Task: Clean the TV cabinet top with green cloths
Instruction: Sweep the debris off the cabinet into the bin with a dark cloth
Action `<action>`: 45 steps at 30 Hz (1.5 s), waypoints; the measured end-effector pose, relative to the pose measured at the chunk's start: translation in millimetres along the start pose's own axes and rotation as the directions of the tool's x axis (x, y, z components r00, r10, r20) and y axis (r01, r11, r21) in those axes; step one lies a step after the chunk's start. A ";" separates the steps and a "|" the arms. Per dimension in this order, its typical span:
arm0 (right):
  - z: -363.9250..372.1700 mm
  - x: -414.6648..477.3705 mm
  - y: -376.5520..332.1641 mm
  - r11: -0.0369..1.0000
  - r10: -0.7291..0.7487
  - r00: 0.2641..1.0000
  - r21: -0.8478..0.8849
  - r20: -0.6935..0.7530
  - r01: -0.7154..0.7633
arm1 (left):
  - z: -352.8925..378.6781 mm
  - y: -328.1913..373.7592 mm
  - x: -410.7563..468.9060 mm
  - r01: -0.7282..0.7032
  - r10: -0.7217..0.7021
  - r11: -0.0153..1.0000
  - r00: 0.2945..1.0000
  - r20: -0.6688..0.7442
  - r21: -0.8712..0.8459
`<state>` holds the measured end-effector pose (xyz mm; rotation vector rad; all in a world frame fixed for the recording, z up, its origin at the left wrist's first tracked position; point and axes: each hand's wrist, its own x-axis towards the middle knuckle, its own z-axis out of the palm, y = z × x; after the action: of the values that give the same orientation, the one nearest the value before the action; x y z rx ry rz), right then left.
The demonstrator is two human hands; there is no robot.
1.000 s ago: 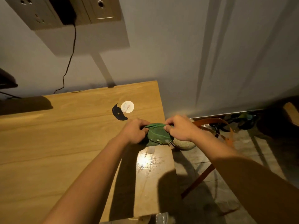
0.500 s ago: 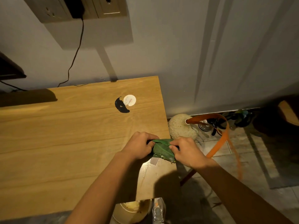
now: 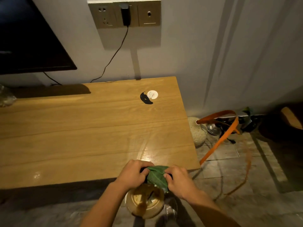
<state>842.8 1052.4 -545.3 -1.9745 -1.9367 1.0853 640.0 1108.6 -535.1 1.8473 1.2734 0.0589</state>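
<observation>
A bunched green cloth (image 3: 157,176) hangs between both hands just off the front edge of the wooden TV cabinet top (image 3: 82,131). My left hand (image 3: 133,173) grips its left end and my right hand (image 3: 177,181) grips its right end. The cloth is above a round bowl of brownish water (image 3: 145,201) on the floor. A wet, shiny patch lies on the cabinet top near its front right corner.
A white disc (image 3: 152,94) and a black mark (image 3: 145,99) lie near the cabinet's back right. A TV (image 3: 27,43) stands at the back left. A wall socket (image 3: 124,13) holds a plugged cable. Orange strap (image 3: 221,136), pale stone (image 3: 197,131) and clutter lie on the floor right.
Both hands have pulled the green cloth back from over the cabinet's right edge to past its front edge, above the bowl. The view has drawn back, showing the TV.
</observation>
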 end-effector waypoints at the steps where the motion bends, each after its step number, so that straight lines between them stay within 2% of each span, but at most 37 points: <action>1: 14.7 -6.5 -6.3 1.000 0.002 1.000 -0.013 0.019 -0.002 | 2.2 -5.6 -14.5 0.000 0.000 1.000 1.000 0.001 0.006; 5: 50.6 -22.5 -26.8 0.998 0.017 1.000 -0.069 0.024 -0.015 | 8.2 -26.8 -62.2 0.019 -0.018 0.996 1.000 -0.008 0.085; 9: 49.5 -23.4 -49.2 0.993 -0.042 0.999 -0.112 0.020 0.044 | -1.4 -40.4 -88.7 0.024 -0.017 0.996 0.997 -0.075 0.082; 14: 28.1 -29.3 -76.3 0.992 -0.020 0.999 -0.121 0.049 0.026 | -18.5 -34.5 -107.8 0.028 -0.021 0.996 0.996 -0.086 0.085; 20: -8.3 -50.4 -101.2 0.988 -0.068 0.997 -0.136 0.037 0.072 | -48.4 -10.9 -123.5 -0.049 0.060 0.995 0.989 -0.131 0.087; 26: -39.4 -66.8 -135.8 0.998 -0.050 0.999 -0.024 0.019 0.051 | -85.4 16.8 -147.2 -0.057 0.072 0.994 0.983 -0.172 0.090; 33: -82.5 -55.1 -202.2 0.986 -0.165 0.982 -0.017 0.097 0.167 | -138.9 30.9 -180.4 0.048 -0.019 0.995 0.949 -0.314 0.084; 39: -94.3 -47.1 -246.9 0.939 -0.329 0.922 -0.034 0.202 0.343 | -166.8 26.2 -217.1 0.168 -0.170 0.985 0.900 -0.402 -0.040; 45: -84.8 -33.8 -285.7 0.901 -0.413 0.870 -0.020 0.270 0.434 | -179.5 8.9 -254.6 0.230 -0.270 0.963 0.853 -0.447 -0.143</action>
<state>668.7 1092.3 -304.4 -1.3797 -2.4293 1.1981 439.4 1020.5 -313.5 1.6290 1.8053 0.4303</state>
